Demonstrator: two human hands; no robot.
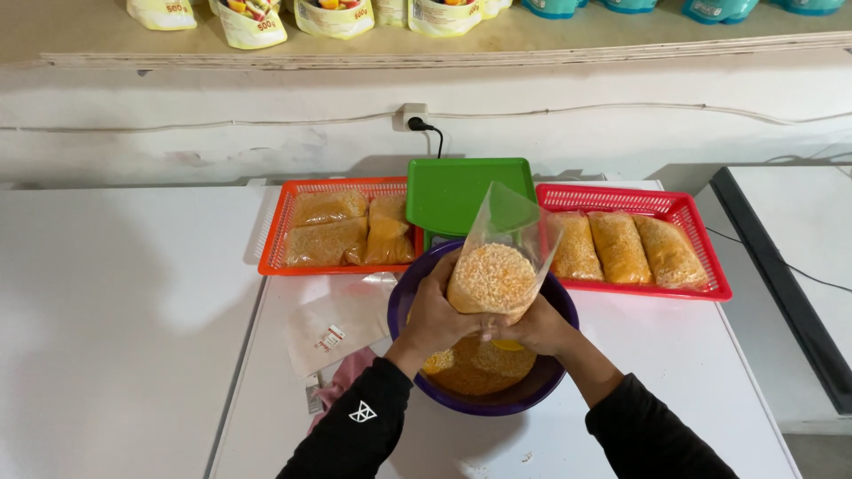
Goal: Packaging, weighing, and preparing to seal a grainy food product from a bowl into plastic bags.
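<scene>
white tabletop spreads under everything in front of you. on it at the back sit an orange basket with filled grain packets to your left and a red basket with three more to your right, a green scale tray between them. nearer you stands a purple bowl part full of yellow grain. above the bowl you hold a clear plastic bag, upright and about half full of the same grain. your left hand has its fingers wrapped around the bag's left side; your right hand cups it from below, fingers closed on it. flat empty bags lie just left of the bowl.
</scene>
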